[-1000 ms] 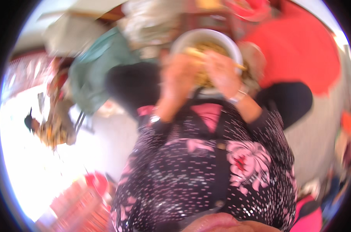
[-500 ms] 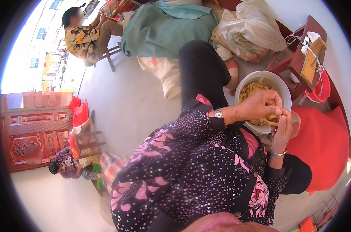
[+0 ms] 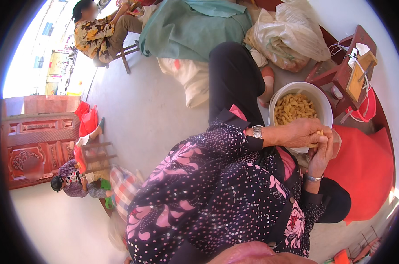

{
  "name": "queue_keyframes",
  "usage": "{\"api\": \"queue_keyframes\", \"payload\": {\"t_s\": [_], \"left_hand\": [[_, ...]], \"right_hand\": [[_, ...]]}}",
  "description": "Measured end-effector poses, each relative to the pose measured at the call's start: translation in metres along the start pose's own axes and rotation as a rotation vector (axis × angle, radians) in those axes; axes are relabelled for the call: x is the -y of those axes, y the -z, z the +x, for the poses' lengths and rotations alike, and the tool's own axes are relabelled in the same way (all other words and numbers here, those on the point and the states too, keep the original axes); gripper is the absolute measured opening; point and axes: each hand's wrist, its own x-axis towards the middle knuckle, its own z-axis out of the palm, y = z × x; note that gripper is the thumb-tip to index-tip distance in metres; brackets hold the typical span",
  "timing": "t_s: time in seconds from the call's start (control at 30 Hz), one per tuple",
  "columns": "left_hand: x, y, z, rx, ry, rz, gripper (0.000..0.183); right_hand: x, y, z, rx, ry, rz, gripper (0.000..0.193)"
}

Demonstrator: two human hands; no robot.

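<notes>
In front of me is a white bucket [image 3: 324, 104], part filled with small yellowish-brown pieces [image 3: 294, 108] that look short and curled. Over its near rim my two hands meet, fingertip to fingertip. My left hand [image 3: 301, 132], a metal watch on its wrist, is closed in a pinch on a yellowish strip [image 3: 315, 144], mostly hidden by the fingers. Just below it, my right hand [image 3: 321, 155], with a bracelet, has thumb and fingers pinched at the same strip. The strip's exact kind cannot be made out.
Right of the bucket are a dark red wooden stool [image 3: 358, 46], a red basin [image 3: 367, 108] and red cloth [image 3: 362, 171]. Beyond my knee lie a translucent sack [image 3: 289, 35] and a green-covered heap [image 3: 195, 33]. Two people, one in a patterned shirt [image 3: 94, 37], sit to the left.
My left hand has moved down and slightly toward me, uncovering more of the pieces in the bucket. Both hands stay together. The whole view has shifted slightly.
</notes>
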Motion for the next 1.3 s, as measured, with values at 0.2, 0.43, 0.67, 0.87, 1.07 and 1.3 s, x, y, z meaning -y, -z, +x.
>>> {"api": "queue_keyframes", "payload": {"t_s": [0.2,0.43,0.67,0.87,1.07,1.3], "left_hand": [[-0.006,0.004,-0.005,0.094,0.408,-0.526,0.034],[0.038,-0.003,-0.01,0.216,0.665,-1.174,0.046],[0.019,0.01,0.007,0.226,0.702,-1.13,0.049],[0.025,0.01,0.005,0.208,0.734,-1.102,0.051],[0.024,0.025,0.008,0.041,0.766,-1.072,0.047],[0.031,0.035,0.008,0.05,0.732,-1.196,0.043]], "right_hand": [[0.003,-0.007,0.01,-0.06,0.44,-0.39,0.04],[-0.029,0.019,0.01,-0.083,0.423,-0.402,0.046],[0.0,0.021,0.0,-0.067,0.204,-0.18,0.037],[-0.011,0.012,0.003,0.029,0.077,-0.104,0.051],[0.004,0.017,-0.003,0.034,0.147,-0.301,0.022],[0.001,0.024,-0.013,-0.008,0.155,-0.374,0.02]]}}
